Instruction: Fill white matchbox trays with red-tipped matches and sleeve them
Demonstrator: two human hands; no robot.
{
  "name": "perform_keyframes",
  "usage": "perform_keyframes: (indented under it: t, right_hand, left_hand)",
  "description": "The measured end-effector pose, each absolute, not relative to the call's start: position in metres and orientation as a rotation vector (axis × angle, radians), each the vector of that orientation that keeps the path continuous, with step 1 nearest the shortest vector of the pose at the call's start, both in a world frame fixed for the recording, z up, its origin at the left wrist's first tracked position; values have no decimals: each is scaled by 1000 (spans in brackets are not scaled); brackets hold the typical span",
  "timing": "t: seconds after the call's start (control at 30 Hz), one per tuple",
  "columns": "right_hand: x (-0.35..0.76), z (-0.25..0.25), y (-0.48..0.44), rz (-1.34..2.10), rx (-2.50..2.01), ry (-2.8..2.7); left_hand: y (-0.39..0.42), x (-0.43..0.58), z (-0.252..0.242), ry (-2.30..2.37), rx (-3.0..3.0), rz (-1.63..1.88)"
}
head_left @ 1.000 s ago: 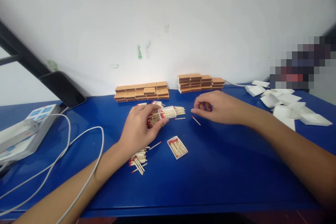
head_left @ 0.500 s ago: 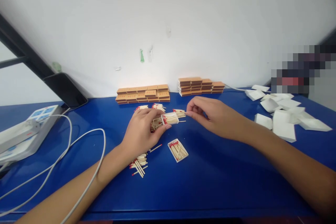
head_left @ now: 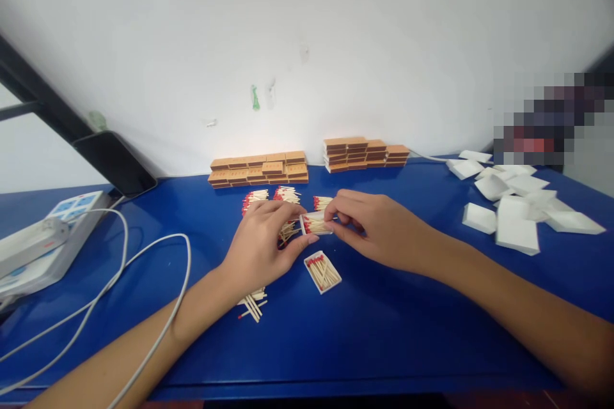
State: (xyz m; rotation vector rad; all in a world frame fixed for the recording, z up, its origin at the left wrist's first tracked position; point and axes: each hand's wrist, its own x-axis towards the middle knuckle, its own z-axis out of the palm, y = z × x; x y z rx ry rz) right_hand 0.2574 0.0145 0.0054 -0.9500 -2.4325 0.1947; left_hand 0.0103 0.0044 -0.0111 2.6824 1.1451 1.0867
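My left hand (head_left: 266, 236) grips a small white matchbox tray (head_left: 303, 225) by its left end, thumb in front and fingers behind. Red-headed matches (head_left: 314, 225) lie in that tray. At the tray's right end, my right hand (head_left: 369, 227) has its thumb and fingertips pinched on the match ends; the fingers partly hide that end. Just in front, a second tray (head_left: 314, 279) full of matches rests on the blue table (head_left: 384, 332). Loose matches (head_left: 288, 230) show behind my left fingers, partly covered. Another loose heap (head_left: 254, 307) lies below my left wrist.
Match piles (head_left: 256, 197) lie behind my hands. Orange-brown matchboxes (head_left: 259, 169) are stacked along the wall, with a second stack (head_left: 364, 153) to the right. White trays (head_left: 518, 223) are heaped at right. A power strip (head_left: 71, 223), white cable (head_left: 187, 268) and phone (head_left: 118, 163) occupy the left.
My right hand has come left and down from the pile behind, onto the tray's right end. The held tray has shifted slightly right and down. A single loose match near my left thumb no longer shows.
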Motion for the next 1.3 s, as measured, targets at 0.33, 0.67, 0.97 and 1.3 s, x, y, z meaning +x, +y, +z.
perform_keyframes:
  t: [0.33, 0.67, 0.97, 1.3]
  right_hand:
    - [257, 3, 15, 217, -1057, -2446]
    - [257, 3, 21, 263, -997, -2360]
    - [253, -4, 24, 401, -992, -2343]
    - [269, -4, 46, 295, -1246, -2242]
  left_hand:
    - [1, 11, -11, 1148, 2664, 1007]
    - [2, 11, -9, 1149, 2656, 1058]
    - [2, 12, -12, 1134, 2644, 1021]
    - [9, 6, -11, 1325, 2643, 1151]
